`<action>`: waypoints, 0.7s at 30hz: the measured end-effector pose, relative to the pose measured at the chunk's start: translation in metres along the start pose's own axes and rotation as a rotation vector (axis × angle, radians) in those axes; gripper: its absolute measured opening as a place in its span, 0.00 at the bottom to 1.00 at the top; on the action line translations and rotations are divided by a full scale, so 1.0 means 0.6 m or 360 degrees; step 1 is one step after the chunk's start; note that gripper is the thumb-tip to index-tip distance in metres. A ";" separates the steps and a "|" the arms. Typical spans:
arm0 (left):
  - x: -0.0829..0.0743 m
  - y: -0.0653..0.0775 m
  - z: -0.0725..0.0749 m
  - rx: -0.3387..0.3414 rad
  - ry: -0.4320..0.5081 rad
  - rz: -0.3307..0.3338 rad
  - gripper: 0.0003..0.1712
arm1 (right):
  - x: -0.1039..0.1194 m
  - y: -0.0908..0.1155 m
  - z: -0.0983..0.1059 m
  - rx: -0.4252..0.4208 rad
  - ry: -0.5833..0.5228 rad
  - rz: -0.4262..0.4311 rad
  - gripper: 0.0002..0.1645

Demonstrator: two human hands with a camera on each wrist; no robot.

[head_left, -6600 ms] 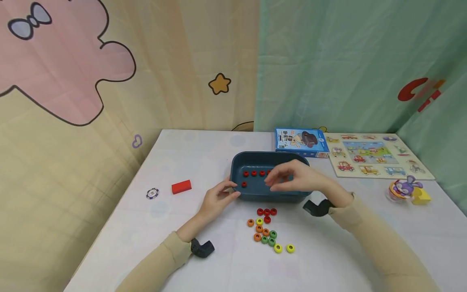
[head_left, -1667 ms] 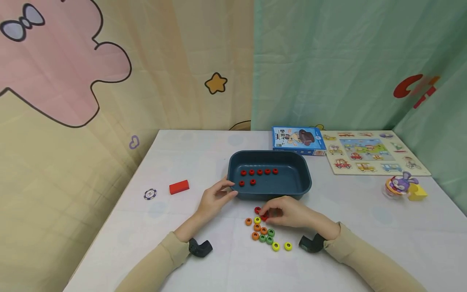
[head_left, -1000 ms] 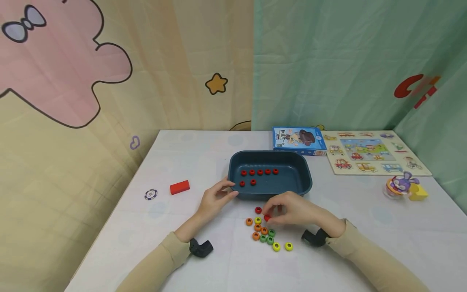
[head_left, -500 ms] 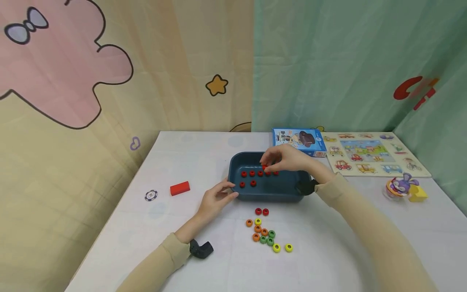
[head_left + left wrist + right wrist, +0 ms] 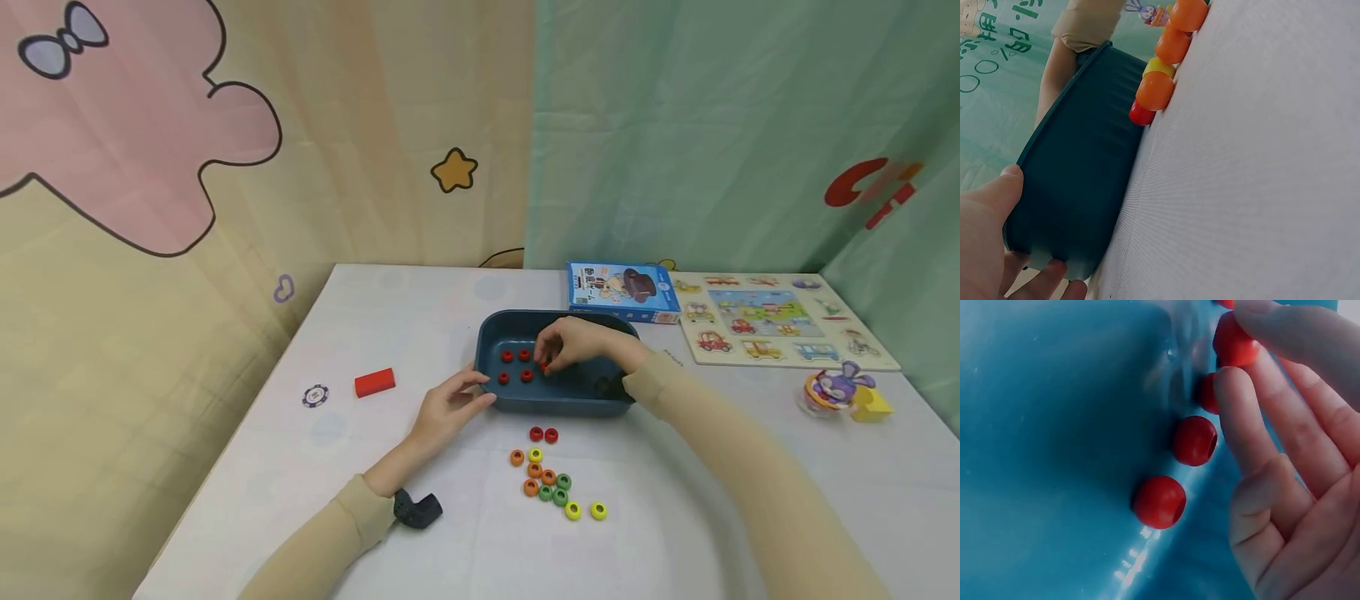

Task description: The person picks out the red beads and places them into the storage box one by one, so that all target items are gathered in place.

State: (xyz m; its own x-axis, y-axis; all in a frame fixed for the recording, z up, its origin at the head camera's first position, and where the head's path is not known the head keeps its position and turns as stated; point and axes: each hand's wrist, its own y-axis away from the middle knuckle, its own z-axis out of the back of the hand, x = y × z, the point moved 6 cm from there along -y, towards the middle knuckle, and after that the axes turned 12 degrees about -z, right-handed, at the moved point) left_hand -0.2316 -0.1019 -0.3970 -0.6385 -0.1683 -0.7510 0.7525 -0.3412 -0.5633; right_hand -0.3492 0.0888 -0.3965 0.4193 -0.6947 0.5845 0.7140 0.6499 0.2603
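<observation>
A dark teal plastic tray [image 5: 570,407] stands on the white table with rows of red beads [image 5: 527,376] inside. My left hand [image 5: 444,408] holds the tray's left near corner; in the left wrist view its thumb [image 5: 1009,187] is at the rim and its fingers reach round the end. Inside the tray, my right hand [image 5: 581,343] pinches a red bead [image 5: 1235,342] between thumb and fingers, low near the floor. Part of the back row is hidden behind that hand. In front of the tray lie two red beads [image 5: 551,435], with orange [image 5: 535,470], green [image 5: 563,482] and yellow beads [image 5: 573,511].
A red block [image 5: 374,382] and a round chip [image 5: 315,396] lie at left. Behind the tray is a blue box [image 5: 622,292]; beside it lies a picture puzzle board [image 5: 787,325]. A purple rabbit toy [image 5: 834,387] and yellow block [image 5: 872,405] are at right.
The right hand has carried a red bead from the table group into the tray and lowered it towards the front row. That row gained one bead since the oldest frame. The left hand stays.
</observation>
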 end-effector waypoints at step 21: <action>0.000 0.001 0.001 -0.0010 0.0016 0.0028 0.16 | 0.039 0.052 0.056 -0.0251 -0.0095 0.0033 0.19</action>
State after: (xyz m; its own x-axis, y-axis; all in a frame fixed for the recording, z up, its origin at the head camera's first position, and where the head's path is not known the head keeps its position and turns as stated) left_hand -0.2312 -0.1026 -0.3971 -0.6235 -0.1652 -0.7642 0.7647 -0.3322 -0.5521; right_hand -0.3359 0.1033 -0.3488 0.4040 -0.6590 0.6345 0.7868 0.6041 0.1265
